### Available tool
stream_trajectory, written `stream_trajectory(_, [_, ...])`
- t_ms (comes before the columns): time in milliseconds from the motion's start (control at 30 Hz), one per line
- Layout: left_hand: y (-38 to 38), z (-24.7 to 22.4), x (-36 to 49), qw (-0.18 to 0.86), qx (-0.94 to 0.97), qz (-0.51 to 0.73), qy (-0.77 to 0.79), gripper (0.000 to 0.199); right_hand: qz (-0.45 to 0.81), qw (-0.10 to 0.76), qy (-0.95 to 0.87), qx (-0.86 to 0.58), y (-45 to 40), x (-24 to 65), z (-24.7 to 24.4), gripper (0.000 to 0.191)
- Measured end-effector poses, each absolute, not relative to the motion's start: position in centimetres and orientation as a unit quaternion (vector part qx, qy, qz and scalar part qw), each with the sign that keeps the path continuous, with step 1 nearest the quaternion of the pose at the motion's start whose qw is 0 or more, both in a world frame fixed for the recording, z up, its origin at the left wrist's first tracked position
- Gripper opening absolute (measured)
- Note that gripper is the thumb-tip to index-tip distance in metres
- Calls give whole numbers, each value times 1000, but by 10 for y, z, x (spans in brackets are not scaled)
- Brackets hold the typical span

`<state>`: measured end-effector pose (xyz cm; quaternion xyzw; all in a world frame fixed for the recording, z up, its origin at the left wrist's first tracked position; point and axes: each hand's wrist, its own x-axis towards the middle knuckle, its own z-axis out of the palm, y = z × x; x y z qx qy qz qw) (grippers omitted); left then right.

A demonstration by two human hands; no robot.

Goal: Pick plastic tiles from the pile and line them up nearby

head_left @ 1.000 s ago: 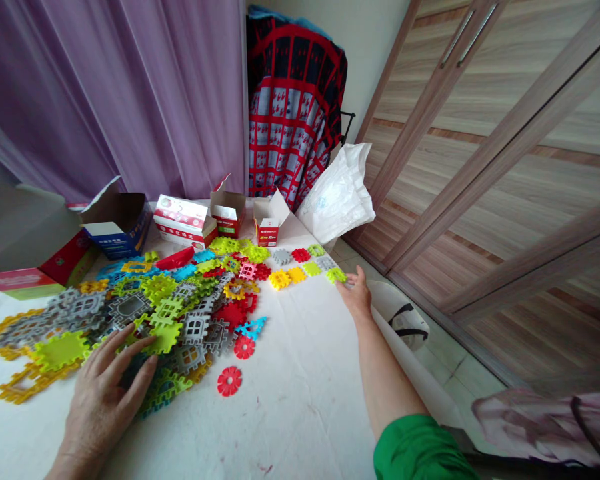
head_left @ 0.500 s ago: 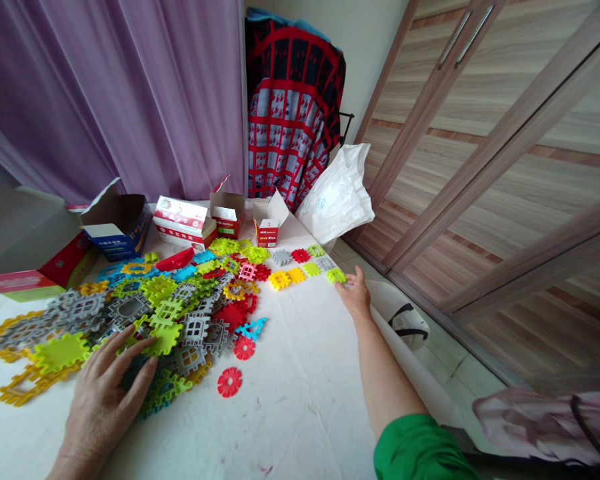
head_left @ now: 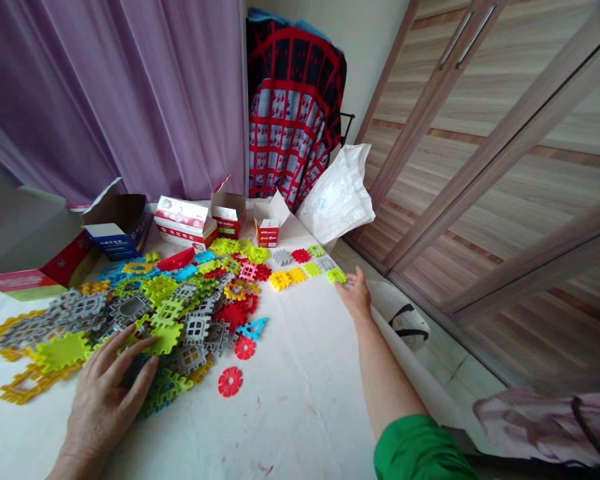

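My left hand (head_left: 113, 383) lies at the near edge of a large heap of plastic interlocking building pieces, fingers spread. Its fingertips rest by a lime green square piece (head_left: 165, 339). At the right edge of the table, my right hand (head_left: 356, 293) has its fingers apart, the tips at the side of a lime green piece (head_left: 336, 275). Beside that piece, a grey piece (head_left: 325, 264), a lime piece (head_left: 311, 269), a red piece (head_left: 301, 255) and yellow pieces (head_left: 280, 280) sit in small groups. A red notched disc (head_left: 230, 382) lies apart from the heap.
Along the back stand an open blue box (head_left: 117, 230), a red and white box (head_left: 185, 223) and two small open red boxes. A larger open box (head_left: 35, 253) is at left. A white plastic bag (head_left: 337, 193) leans at the far corner. Wooden wardrobe doors (head_left: 500, 153) rise at right.
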<state>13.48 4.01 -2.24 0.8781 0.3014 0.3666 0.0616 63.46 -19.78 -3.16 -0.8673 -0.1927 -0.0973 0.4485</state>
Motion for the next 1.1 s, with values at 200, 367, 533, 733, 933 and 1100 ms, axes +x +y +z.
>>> stream_trajectory(200, [40,-23,136,69,874,375,302,39,-117,563,-130,-808,-200,644,-38,80])
stream_trajectory(367, [40,-24,136,69,869,379,311,38,-126,618,-67,-773,-205,656,-38,66])
stream_trajectory(533, [35,-22,139,65,864,387,317,36,-130,630,-63,-763,-205,646,-36,59])
stream_trajectory(733, [32,-21,145,58,860,383,331,33,-129,585,-135,-790,-189,607,-39,48])
stream_trajectory(933, [25,-17,147,72,849,397,341,33,-141,527,-261,-796,-167,555,-33,47])
stream_trajectory(1100, [20,-13,149,92,839,409,348,29,-141,510,-365,-766,-151,505,-28,39])
